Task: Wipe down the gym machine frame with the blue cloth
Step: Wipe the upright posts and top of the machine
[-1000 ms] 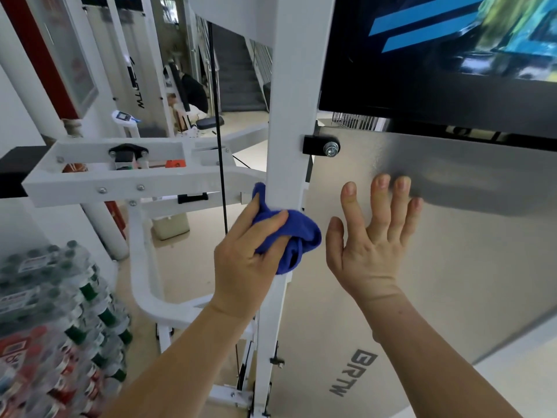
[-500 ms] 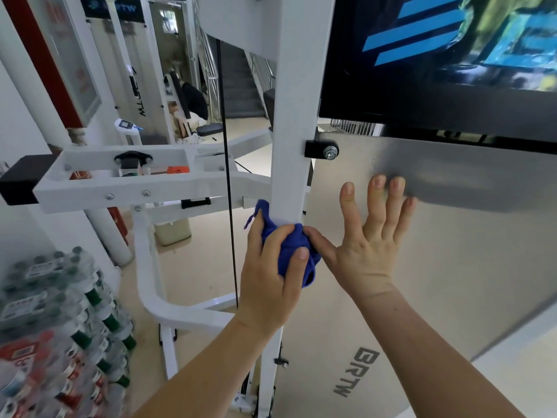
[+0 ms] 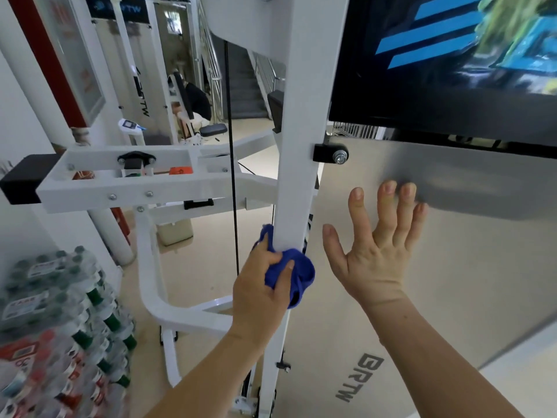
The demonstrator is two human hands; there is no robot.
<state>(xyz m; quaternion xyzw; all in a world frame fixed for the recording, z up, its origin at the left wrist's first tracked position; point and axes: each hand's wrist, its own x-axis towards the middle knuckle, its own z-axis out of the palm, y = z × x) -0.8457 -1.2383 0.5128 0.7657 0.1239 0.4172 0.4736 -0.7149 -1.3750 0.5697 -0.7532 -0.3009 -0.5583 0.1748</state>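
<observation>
Blue cloth [image 3: 297, 274] bunched against the frame's white upright [image 3: 304, 146], midway down.
The left hand [image 3: 259, 291] has its fingers clamped round it; the right hand [image 3: 376, 254] rests on the grey panel [image 3: 452, 267], fingers spread apart; the post below and the side arm [image 3: 135, 188] look not yet wiped.

Blue cloth [image 3: 297, 274] (bunched) pressed against the white upright frame post [image 3: 304, 152].

The blue cloth [image 3: 303, 274] is half hidden under the left hand [image 3: 259, 297]; stacked bottles [image 3: 45, 315] blur.
</observation>
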